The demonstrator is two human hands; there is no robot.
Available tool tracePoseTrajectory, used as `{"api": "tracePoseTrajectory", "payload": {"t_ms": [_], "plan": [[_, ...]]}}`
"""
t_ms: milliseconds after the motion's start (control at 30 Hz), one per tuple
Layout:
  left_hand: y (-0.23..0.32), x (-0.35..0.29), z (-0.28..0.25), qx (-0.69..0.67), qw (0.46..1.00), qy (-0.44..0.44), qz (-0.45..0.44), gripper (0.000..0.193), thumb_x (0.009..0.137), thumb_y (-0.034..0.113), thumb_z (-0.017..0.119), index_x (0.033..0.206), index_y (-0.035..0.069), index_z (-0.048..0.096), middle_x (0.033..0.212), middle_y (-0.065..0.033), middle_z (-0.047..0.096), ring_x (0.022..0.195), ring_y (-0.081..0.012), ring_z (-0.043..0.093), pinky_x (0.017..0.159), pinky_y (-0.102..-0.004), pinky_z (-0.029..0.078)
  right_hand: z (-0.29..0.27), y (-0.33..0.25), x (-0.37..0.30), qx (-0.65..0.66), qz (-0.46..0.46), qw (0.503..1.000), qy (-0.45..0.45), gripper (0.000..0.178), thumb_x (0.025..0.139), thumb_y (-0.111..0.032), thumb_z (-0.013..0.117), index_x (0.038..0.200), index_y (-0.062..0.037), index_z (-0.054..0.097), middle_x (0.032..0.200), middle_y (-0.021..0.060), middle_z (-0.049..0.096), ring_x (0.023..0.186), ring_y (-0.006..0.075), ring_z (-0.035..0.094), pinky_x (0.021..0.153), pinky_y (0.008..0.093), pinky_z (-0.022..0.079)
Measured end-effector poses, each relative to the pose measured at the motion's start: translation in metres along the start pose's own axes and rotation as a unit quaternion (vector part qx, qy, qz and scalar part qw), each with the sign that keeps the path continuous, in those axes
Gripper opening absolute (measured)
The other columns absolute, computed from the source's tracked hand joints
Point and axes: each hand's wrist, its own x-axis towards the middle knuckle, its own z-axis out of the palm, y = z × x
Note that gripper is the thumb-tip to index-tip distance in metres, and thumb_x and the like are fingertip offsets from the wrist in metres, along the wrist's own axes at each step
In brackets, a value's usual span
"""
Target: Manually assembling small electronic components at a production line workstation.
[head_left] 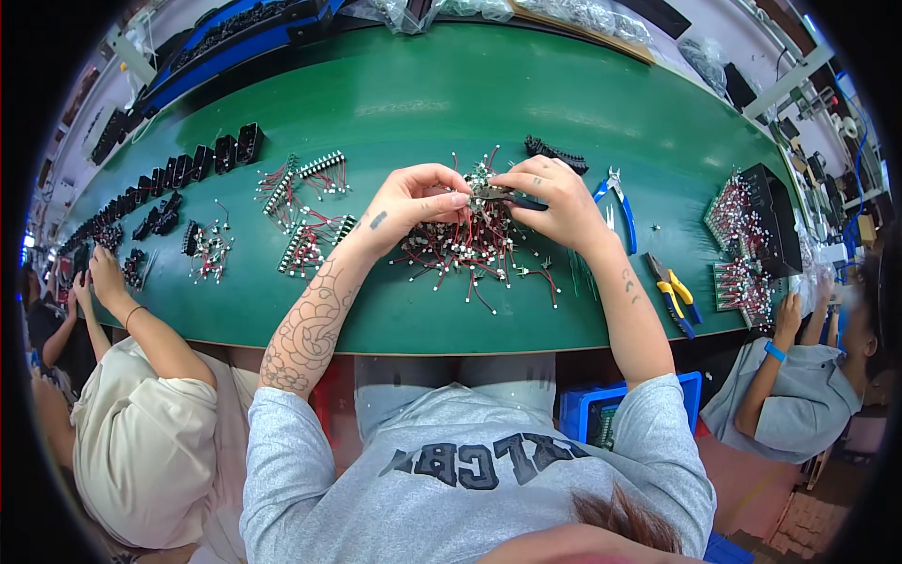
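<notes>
Over the middle of the green table [423,122], my two hands meet above a heap of small white connectors on red and black wires [465,249]. My left hand [413,199] pinches a small wired piece between thumb and fingertips, partly hidden by the fingers. In my right hand [556,199] is a small pair of dark-handled pliers [523,201], its jaws pointing left and touching the piece or very near it. Blue-handled pliers [628,216] lie just right of that hand. Yellow-and-blue pliers [673,289] rest nearer the table's front edge.
Wired terminal strips [319,166] lie to the left, beyond them a row of black housings [197,162]. A black ribbed strip [556,152] sits behind my right hand. At right stands a black box [778,221] beside more wired bundles [742,282]. Co-workers sit on both sides.
</notes>
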Motion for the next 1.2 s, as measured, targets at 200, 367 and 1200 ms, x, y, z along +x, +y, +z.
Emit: {"api": "tracePoseTrajectory", "payload": {"t_ms": [200, 367, 1200], "plan": [[0.0013, -0.0005, 0.0015, 0.009, 1.0, 0.004, -0.01, 0.014, 0.09, 0.008, 0.07, 0.103, 0.003, 0.067, 0.087, -0.0074, 0.069, 0.081, -0.013, 0.068, 0.077, -0.0238, 0.058, -0.0014, -0.0004, -0.0005, -0.034, -0.016, 0.999, 0.006, 0.043, 0.065, -0.004, 0.074, 0.108, -0.0118, 0.074, 0.096, 0.0031, 0.069, 0.086, 0.0229, 0.061, 0.083, 0.0333, 0.049], [0.004, -0.0009, 0.0009, -0.003, 1.0, -0.004, -0.03, 0.012, 0.09, 0.005, 0.069, 0.102, 0.003, 0.066, 0.096, -0.0069, 0.067, 0.082, -0.0134, 0.066, 0.078, -0.0247, 0.057, 0.0024, 0.0011, -0.0016, 0.013, 0.006, 1.0, -0.017, 0.035, 0.07, -0.006, 0.073, 0.105, -0.0097, 0.073, 0.094, 0.0038, 0.07, 0.084, 0.0234, 0.062, 0.08, 0.0328, 0.05], [0.0045, 0.0005, 0.0029, 0.016, 0.998, 0.042, -0.036, 0.011, 0.09, 0.004, 0.068, 0.1, 0.004, 0.065, 0.098, -0.0087, 0.07, 0.09, -0.0161, 0.07, 0.08, -0.0249, 0.058, 0.0025, -0.0078, 0.0008, -0.058, -0.013, 0.998, 0.03, 0.039, 0.072, -0.009, 0.073, 0.11, -0.0122, 0.07, 0.103, 0.0024, 0.068, 0.092, 0.0214, 0.062, 0.087, 0.0328, 0.047]]}}
